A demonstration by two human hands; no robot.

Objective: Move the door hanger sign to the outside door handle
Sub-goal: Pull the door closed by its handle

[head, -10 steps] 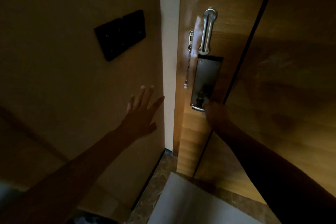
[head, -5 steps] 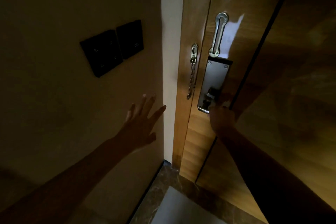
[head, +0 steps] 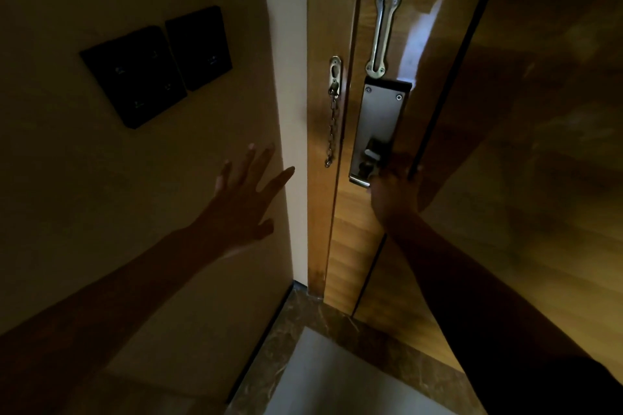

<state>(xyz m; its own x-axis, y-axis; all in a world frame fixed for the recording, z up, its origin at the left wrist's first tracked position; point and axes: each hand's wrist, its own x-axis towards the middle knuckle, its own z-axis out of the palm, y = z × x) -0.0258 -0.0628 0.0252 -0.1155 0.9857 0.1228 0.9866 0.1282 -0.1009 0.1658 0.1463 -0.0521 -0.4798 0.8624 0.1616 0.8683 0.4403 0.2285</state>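
Gripping at the lock plate's (head: 379, 131) lower edge on the wooden door (head: 526, 152), the right hand (head: 396, 194) curls, fingers unclear; the left hand (head: 244, 202), at nine o'clock, fingers spread, hovers by the wall (head: 67, 178); sign not visible.

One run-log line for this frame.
right hand: at door handle, grip unclear | left hand: open, by wall | chain: hanging loose | sign: not visible

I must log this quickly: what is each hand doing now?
Left hand: open, fingers spread, holding nothing.
Right hand: closed at the door lock plate; what it grips is hidden.
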